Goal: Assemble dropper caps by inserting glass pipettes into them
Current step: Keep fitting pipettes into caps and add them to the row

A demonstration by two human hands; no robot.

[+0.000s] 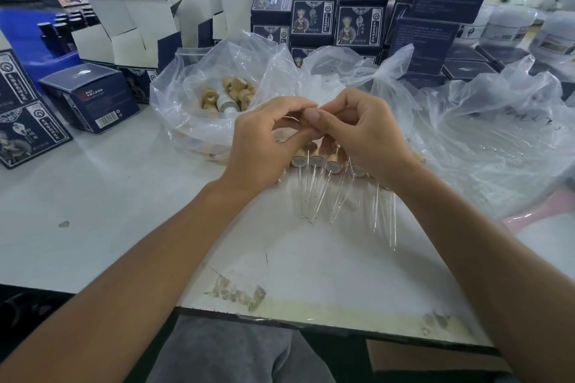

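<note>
Hiding cap (304, 122): both hands (261, 140) (364, 137), pipette unseen.

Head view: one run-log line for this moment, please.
both hands pinch a dropper cap | finished droppers on table | loose caps in bag

Single head-worn wide-angle view, looking forward and down from above near edge of white table (124, 196). Close on both hands: left hand (264, 146), right hand (357, 137) at frame centre. Stacked dark boxes (361, 0) fill far side. No second view.
</note>
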